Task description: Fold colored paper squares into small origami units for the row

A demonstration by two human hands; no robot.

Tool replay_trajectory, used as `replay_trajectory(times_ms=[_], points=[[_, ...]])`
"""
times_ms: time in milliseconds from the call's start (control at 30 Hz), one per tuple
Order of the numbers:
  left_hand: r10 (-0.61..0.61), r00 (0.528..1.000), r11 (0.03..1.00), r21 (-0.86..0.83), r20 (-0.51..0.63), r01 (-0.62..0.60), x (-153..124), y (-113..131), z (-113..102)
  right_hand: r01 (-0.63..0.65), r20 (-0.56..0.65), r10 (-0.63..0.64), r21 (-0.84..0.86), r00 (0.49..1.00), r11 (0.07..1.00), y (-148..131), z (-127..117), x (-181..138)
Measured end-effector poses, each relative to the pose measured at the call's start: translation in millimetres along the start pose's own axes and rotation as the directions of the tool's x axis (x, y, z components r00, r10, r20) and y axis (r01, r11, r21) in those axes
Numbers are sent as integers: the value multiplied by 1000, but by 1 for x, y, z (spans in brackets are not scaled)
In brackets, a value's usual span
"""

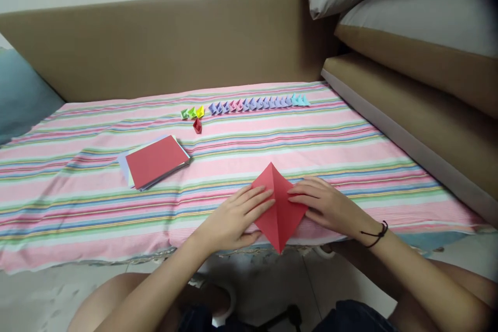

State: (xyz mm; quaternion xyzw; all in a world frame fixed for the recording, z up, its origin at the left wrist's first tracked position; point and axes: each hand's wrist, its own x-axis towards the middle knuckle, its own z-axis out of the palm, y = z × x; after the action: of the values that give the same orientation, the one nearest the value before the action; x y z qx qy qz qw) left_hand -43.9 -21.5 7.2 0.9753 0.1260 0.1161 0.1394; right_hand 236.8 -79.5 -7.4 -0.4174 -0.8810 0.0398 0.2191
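A square of red paper [277, 218] lies cornerwise near the front edge of the striped cloth, a crease running down its middle from the top corner to the bottom one. My left hand [237, 215] holds its left side, fingers over the top face and thumb close to the lower left edge. On the opposite side, my right hand [327, 202] grips the right corner, fingertips resting on the face. A black cord bracelet [377, 236] circles my right wrist. Parts of the paper's side corners are hidden beneath my fingers.
A stack of coloured paper [157, 161], red on top, lies to the left. Farther back stand a red folded paper piece [197, 126], small green and yellow ones [192, 112], and a long row of purple, pink and blue ones [257, 104]. Cushions [420, 72] pile up at right.
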Motion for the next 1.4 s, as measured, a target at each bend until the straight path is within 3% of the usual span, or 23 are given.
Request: replay_trajectory(times_ms=[167,467,667,967,1033,1133,1233,1400], points=[[-38,999,999,24,17,38,13,5,15,30,13,-29,-35,999,999,5,-2,-4],[-162,986,987,17,-36,163,24,13,26,-42,60,46,-68,997,997,-1,-11,-10],[-274,951,951,-188,-144,246,27,10,20,-103,-1,103,-4,995,995,-11,-6,-4],[-360,910,888,-374,-207,267,32,3,14,-306,2,311,178,950,935,-11,-9,2],[-435,884,846,-415,-171,336,34,5,11,-362,-4,373,230,928,903,-14,-12,6],[-585,801,744,-473,-124,471,37,7,7,-493,18,512,298,859,817,-15,-16,10],[-658,745,654,-578,-114,489,40,7,6,-582,68,610,398,790,709,-13,-17,12],[-741,671,525,-638,-19,563,42,5,9,-610,164,649,564,743,557,-9,-12,12]])
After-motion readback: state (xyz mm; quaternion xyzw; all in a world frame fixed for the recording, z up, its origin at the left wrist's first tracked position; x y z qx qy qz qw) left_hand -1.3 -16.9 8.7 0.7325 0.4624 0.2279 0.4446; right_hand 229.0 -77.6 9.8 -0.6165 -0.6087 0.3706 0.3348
